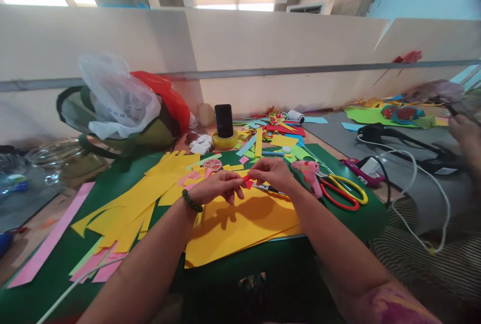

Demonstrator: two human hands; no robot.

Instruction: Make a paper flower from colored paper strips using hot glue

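Over a stack of orange-yellow sheets [233,233], my left hand [218,186] and my right hand [273,173] meet at a small red strip of paper or felt [247,179]. Thumb and forefinger of each hand pinch the strip from opposite sides; its exact shape is partly covered by the fingers. A green bead bracelet [191,201] circles my left wrist. Under my right hand lies a slim metal tool [268,188] with dark handles, its kind unclear. To the right are a pink glue gun [310,176] and scissors [343,193] with red and yellow handles.
A phone [224,120] stands upright at a yellow tape roll [225,140]. Yellow strips [131,203] and pink strips [54,233] spread leftward. Behind them sits a bag [169,126] with plastic inside. A white cable [413,163] loops at right, near another person's hand [464,128].
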